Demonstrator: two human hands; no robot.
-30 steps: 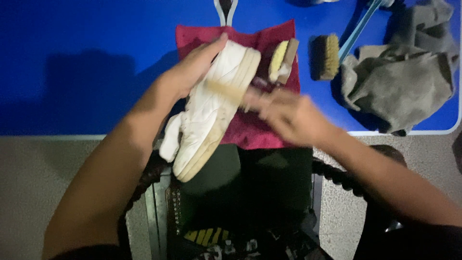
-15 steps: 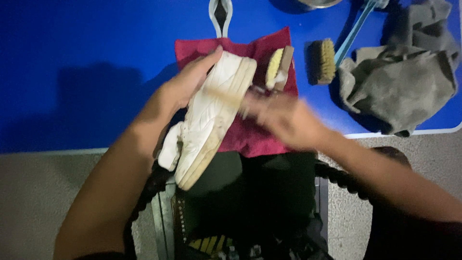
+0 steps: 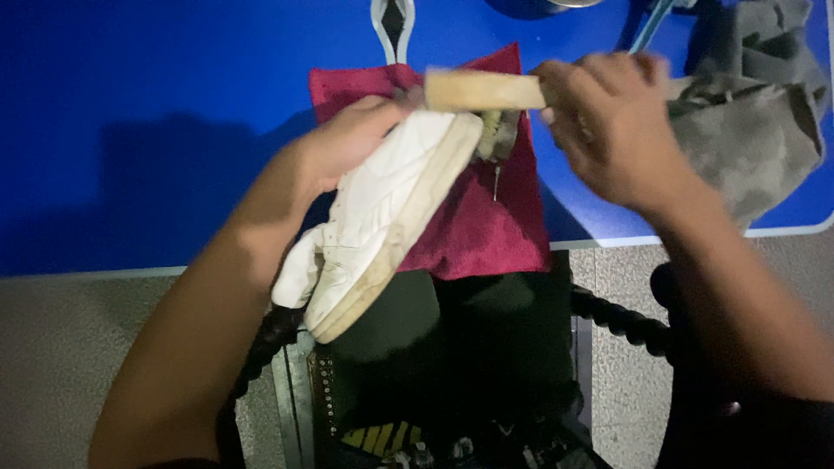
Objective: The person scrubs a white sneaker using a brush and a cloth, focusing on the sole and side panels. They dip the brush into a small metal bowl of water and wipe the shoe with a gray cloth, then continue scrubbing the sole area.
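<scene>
Smooth white leather shoe [image 3: 373, 217], wooden brush [image 3: 482, 89], fuzzy red cloth [image 3: 486, 226]

A white shoe [image 3: 382, 208] with a tan sole, a crimson cloth [image 3: 486, 226], a blue table [image 3: 174, 104], a grey rag [image 3: 747, 148].

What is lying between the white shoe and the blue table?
A dark red cloth lies spread under the white shoe on the blue table, seen in the head view.
</scene>
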